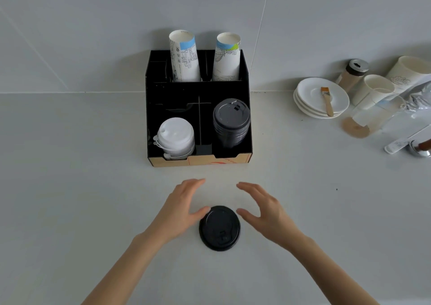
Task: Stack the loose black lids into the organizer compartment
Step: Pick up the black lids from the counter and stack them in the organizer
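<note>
Flanking the lid (219,228), both hands are hanging spread wide and holding nothing: the left hand (182,208) at its 10 o'clock with the thumb touching the rim, the right hand (261,208) at 2 o'clock, just clear. It is lying flat on the surface (70,188), well short of the organizer (198,109) at 12 o'clock. Its black stack (231,123) is already rising above the wall there; dropping another on off-centre could be toppling it, I judge.
</note>
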{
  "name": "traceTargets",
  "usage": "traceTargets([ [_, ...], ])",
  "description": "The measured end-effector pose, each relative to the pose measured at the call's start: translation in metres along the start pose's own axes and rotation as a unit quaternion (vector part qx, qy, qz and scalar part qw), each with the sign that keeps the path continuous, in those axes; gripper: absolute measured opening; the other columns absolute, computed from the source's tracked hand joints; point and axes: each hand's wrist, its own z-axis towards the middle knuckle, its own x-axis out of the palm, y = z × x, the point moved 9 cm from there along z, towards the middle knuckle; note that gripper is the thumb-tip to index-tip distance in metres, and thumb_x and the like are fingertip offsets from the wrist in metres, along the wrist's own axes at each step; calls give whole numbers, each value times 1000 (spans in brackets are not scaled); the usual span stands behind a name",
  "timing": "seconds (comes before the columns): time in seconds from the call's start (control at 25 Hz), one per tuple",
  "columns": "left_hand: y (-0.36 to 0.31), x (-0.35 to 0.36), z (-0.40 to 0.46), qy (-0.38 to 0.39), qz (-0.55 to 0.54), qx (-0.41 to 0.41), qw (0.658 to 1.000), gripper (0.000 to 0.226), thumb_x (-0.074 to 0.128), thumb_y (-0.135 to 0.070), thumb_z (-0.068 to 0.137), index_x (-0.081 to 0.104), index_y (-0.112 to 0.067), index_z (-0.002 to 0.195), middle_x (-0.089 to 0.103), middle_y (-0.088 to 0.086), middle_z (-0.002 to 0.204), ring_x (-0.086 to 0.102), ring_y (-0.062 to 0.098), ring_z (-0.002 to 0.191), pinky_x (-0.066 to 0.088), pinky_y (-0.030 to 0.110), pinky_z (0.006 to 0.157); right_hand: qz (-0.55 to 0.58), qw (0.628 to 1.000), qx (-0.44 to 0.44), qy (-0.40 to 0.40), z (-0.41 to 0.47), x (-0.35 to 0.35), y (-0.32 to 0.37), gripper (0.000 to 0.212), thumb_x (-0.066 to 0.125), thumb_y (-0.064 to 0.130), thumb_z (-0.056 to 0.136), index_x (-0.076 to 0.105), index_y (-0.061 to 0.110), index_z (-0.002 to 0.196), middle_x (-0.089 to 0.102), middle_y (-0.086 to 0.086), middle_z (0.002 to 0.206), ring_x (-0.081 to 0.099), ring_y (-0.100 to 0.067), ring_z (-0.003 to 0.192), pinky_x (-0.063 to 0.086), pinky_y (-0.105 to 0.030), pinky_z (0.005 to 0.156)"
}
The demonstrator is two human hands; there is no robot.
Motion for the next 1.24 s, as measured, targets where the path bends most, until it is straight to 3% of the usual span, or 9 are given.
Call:
traceTargets([
  [0.12,8,22,-15,60,18,-16,998,68,58,-43,79,26,-21,135,31,1,143,30,18,129,26,33,108,10,999,23,32,-17,18,-6,52,59,24,85,36,22,132,41,5,138,41,-10,126,27,-16,101],
  [0.24,11,41,-26,120,54,-14,991,90,36,-65,60,18,-23,137,22,-2,148,22,18,134,23,34,109,10,998,35,50,-29,32,-12,57,60,22,84,33,23,133,39,6,140,38,-9,127,23,-9,99],
  [0.32,11,51,-32,145,71,-5,987,94,31,-65,56,11,-25,138,17,-3,150,17,17,136,20,34,111,8,998,36,54,-34,41,-14,58,61,20,82,33,22,133,40,5,140,39,-9,127,21,-4,98],
  [0.4,10,57,-36,158,84,6,984,92,30,-62,58,7,-26,139,14,-5,151,15,16,137,18,32,111,8,998,40,50,-37,46,-15,58,61,18,82,33,20,133,41,3,139,39,-12,128,23,-8,100],
  [0.64,8,60,-36,120,105,20,987,72,50,-35,81,9,-23,139,15,-5,150,16,17,135,19,33,111,16,998,44,44,-38,49,-15,58,58,15,84,31,18,134,41,3,139,32,-12,130,19,-8,100],
  [0.8,6,61,-37,118,106,22,987,88,24,-59,60,11,-23,139,17,-5,150,17,17,134,20,34,110,29,998,42,41,-39,50,-15,58,59,13,82,32,18,133,39,6,138,34,-9,129,13,9,91],
  [1.0,1,64,-34,109,60,7,992,91,29,-67,61,16,-20,138,22,-3,147,17,13,134,15,24,108,84,994,62,39,-37,50,-18,64,63,14,79,31,21,134,28,17,134,32,-2,125,14,12,90],
  [1.12,-5,61,-30,94,39,9,995,82,47,-61,72,19,-19,138,24,-2,145,22,12,133,18,22,108,94,993,59,40,-36,48,-18,66,66,17,79,30,23,134,25,15,136,30,-2,126,16,11,91],
  [1.24,-11,50,-25,64,41,15,997,92,34,-70,62,23,-18,137,30,-2,143,28,13,130,24,27,109,91,995,43,16,-32,39,-13,66,67,21,76,33,22,132,30,9,133,37,-5,122,22,8,91],
])
